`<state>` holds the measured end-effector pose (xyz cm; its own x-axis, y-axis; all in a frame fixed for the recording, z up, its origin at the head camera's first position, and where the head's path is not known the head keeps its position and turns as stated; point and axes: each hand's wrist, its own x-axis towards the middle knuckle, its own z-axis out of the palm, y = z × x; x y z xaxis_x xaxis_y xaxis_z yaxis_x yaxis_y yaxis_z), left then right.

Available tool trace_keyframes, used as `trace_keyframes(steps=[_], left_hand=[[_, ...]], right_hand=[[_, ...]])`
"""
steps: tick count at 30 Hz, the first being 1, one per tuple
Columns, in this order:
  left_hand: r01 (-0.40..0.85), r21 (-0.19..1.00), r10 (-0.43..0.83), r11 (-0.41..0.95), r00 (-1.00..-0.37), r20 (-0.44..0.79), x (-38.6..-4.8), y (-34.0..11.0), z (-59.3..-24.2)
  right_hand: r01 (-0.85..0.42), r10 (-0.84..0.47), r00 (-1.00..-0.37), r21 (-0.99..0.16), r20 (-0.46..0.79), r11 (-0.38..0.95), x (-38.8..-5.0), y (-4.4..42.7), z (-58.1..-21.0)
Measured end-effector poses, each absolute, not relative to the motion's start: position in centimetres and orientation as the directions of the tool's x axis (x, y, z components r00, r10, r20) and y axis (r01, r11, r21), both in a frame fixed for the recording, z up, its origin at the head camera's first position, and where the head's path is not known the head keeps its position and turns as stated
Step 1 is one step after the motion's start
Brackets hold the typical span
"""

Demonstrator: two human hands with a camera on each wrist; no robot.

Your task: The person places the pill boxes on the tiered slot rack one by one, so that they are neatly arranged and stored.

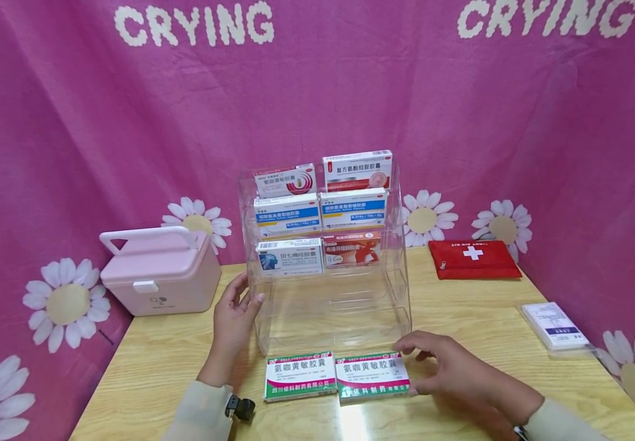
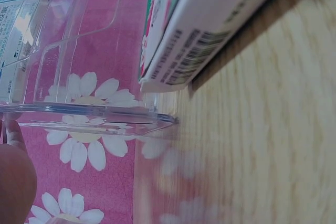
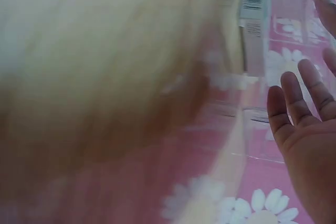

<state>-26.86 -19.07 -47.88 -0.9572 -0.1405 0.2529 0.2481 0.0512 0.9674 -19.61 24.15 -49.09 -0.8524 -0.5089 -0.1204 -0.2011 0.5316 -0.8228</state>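
A clear plastic display rack [image 1: 328, 306] stands on the table, its upper tiers holding several medicine boxes. My left hand [image 1: 234, 315] grips the rack's left side edge, thumb at the front; only part of that hand [image 2: 16, 182] shows in the left wrist view. Flat before the rack lie two green, white and magenta medicine boxes, a left one [image 1: 300, 376] and a right one [image 1: 372, 376]. Beside the right box's right end is my right hand [image 1: 449, 370], thumb and fingers apart. In the right wrist view that hand [image 3: 310, 135] has its fingers loosely extended.
On the left of the table stands a pink lidded case [image 1: 160, 275] with a handle. A red first aid pouch [image 1: 474, 260] lies at the back right, with a white and blue pack [image 1: 555, 326] nearer the right edge. A magenta flowered curtain [image 1: 317, 92] hangs behind.
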Motion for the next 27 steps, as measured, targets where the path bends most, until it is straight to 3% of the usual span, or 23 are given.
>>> trace_keyframes(steps=[8, 18, 27], left_hand=[[0.252, 0.967, -0.141, 0.038, -0.957, 0.255, -26.8, -18.9, -47.8], [0.315, 0.949, -0.148, 0.002, -0.939, 0.312, -27.3, -18.9, -48.4], [0.306, 0.952, -0.157, 0.025, -0.939, 0.306, -27.3, -19.0, -48.4]], right_hand=[[-0.240, -0.531, -0.840, -0.800, -0.113, 0.550, -19.7, 24.4, -50.4], [-0.242, -0.557, -0.808, -0.755, -0.190, 0.610, -19.3, 24.3, -50.4], [-0.329, -0.581, -0.798, -0.695, -0.157, 0.639, -19.3, 24.1, -50.4]])
